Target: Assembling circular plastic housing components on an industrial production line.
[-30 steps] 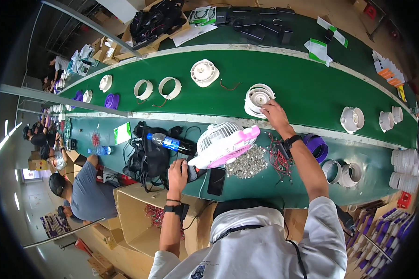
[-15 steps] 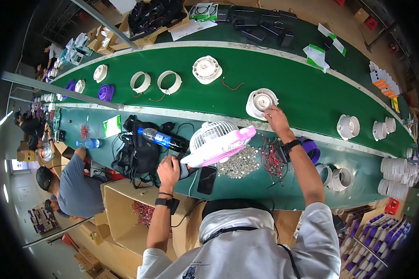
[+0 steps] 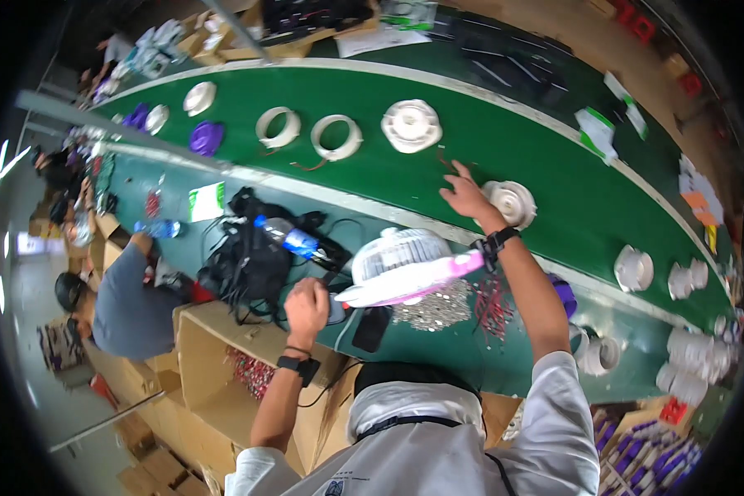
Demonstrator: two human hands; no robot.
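A green conveyor belt (image 3: 554, 165) is seen running from far left to right, with white round parts spaced along it. The right hand (image 3: 465, 195) is stretched out over the belt's near edge, fingers spread wide and holding nothing. A white round fan housing (image 3: 512, 202) lies just to the right of that hand, close beside the fingers; whether it is touched cannot be told. The left hand (image 3: 306, 304) is kept low over the near bench, closed around something small that cannot be made out. A white and pink desk fan (image 3: 405, 266) stands between the two forearms, its pink base pointing right. A pile of screws (image 3: 438, 307) is noted just near of the fan. The housing is round, so no long axis is noted, and the right hand is clearly the nearer one.
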